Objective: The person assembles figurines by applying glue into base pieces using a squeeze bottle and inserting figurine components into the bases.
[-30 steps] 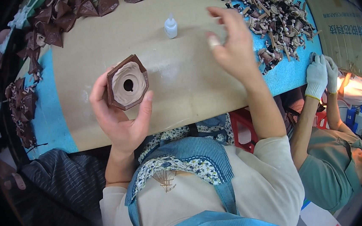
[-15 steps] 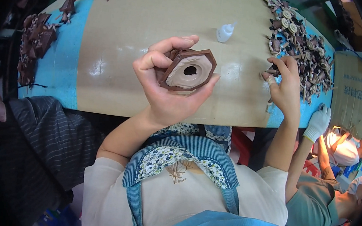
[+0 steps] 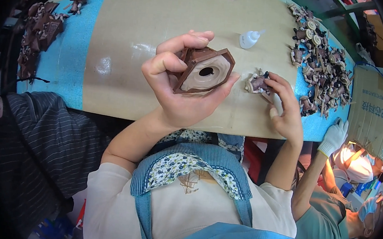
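Observation:
My left hand [image 3: 173, 89] is wrapped round a brown hexagonal hollow piece [image 3: 196, 57]. Its open underside faces up toward me, showing a pale, rough inner surface with a dark hole in the middle. To the right, my right hand [image 3: 288, 116] has its fingers on a small figurine part [image 3: 257, 83] with a brown body, beige edges and black bits, low over the table. The fingertips pinch its right side; its far end is partly hidden by them. A small white squeeze bottle [image 3: 249, 40] with a thin nozzle stands beyond both hands.
A heap of small brown, beige and black figurine parts [image 3: 323, 73] covers the table's right side. Brown pieces [image 3: 38, 33] are heaped at the left, with more along the far edge. A co-worker's gloved hand [image 3: 335, 136] rests at the right edge by a cardboard box [image 3: 374, 111].
My right hand has come left from the heap, bringing the figurine part over the bare tabletop. My left hand still holds the hexagonal piece, slightly turned. The view has shifted a little.

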### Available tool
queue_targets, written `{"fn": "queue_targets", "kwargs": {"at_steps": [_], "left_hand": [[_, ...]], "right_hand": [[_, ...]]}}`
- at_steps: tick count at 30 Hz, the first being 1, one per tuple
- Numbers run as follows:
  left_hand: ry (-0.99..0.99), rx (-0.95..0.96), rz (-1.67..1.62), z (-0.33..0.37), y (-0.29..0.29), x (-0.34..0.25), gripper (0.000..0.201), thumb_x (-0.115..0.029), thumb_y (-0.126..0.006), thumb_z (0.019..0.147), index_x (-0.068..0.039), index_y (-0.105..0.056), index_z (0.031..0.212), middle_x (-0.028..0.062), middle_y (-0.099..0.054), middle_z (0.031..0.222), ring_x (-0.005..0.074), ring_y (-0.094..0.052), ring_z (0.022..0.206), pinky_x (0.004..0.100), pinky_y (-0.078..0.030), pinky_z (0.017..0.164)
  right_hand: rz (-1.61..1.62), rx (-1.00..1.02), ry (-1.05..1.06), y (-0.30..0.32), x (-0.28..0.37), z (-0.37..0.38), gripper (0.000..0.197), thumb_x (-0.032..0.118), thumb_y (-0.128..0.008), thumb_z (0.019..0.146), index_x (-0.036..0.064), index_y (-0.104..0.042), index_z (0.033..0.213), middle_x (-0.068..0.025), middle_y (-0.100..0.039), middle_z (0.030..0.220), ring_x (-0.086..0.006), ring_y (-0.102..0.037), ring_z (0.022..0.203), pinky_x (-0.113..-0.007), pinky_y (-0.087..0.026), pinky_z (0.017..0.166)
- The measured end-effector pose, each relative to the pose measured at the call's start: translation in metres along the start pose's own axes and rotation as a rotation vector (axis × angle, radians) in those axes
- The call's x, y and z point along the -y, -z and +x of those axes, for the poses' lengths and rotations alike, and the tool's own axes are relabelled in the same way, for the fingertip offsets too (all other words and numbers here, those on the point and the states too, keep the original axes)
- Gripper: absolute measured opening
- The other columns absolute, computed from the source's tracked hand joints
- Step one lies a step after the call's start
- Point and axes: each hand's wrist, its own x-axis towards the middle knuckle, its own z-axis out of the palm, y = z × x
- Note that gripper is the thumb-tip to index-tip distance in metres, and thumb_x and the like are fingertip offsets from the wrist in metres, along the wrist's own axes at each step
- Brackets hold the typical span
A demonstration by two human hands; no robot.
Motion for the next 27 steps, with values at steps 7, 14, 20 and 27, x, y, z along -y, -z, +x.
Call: {"fn": "queue_targets", "kwargs": {"at_steps": [7, 14, 20, 27], "left_hand": [[0.22, 0.105, -0.078, 0.0, 0.007, -0.011, 0.073, 0.004, -0.081, 0.063, -0.006, -0.026, 0.111, 0.0177, -0.047, 0.115, 0.0225, -0.054, 0.107, 0.0351, -0.048, 0.091], [0.961, 0.156, -0.506, -0.012, 0.03, -0.022, 0.067, 0.001, -0.075, 0.068, 0.001, -0.036, 0.123, 0.0114, -0.05, 0.113, 0.0158, -0.052, 0.105, 0.0283, -0.045, 0.09], [1.077, 0.264, -0.357, -0.035, 0.02, -0.022, 0.061, -0.002, -0.083, 0.066, -0.001, -0.045, 0.114, 0.0059, -0.057, 0.104, 0.0117, -0.057, 0.096, 0.0262, -0.047, 0.085], [0.981, 0.306, -0.369, -0.033, 0.004, -0.032, 0.055, -0.008, -0.086, 0.064, -0.003, -0.048, 0.104, 0.0042, -0.062, 0.095, 0.0109, -0.06, 0.087, 0.026, -0.049, 0.078]], "right_hand": [[0.49, -0.392, -0.367, -0.001, -0.022, 0.009, 0.013, -0.005, -0.061, 0.083, -0.0023, -0.062, 0.095, -0.0056, -0.066, 0.079, -0.0105, -0.063, 0.07, -0.023, -0.052, 0.067], [-0.037, -0.139, -0.205, -0.017, 0.003, 0.02, 0.038, 0.013, -0.076, 0.074, -0.0025, -0.06, 0.105, -0.0136, -0.062, 0.092, -0.0212, -0.062, 0.082, -0.03, -0.049, 0.073], [0.506, -0.024, -0.242, -0.024, 0.002, 0.006, 0.044, 0.017, -0.077, 0.074, -0.0016, -0.056, 0.109, -0.0082, -0.054, 0.098, -0.0177, -0.055, 0.088, -0.028, -0.045, 0.08], [0.662, -0.103, 0.001, -0.049, 0.039, -0.016, 0.035, 0.012, -0.067, 0.085, 0.0025, -0.044, 0.109, -0.0068, -0.05, 0.102, -0.0143, -0.051, 0.092, -0.027, -0.042, 0.083]]}}
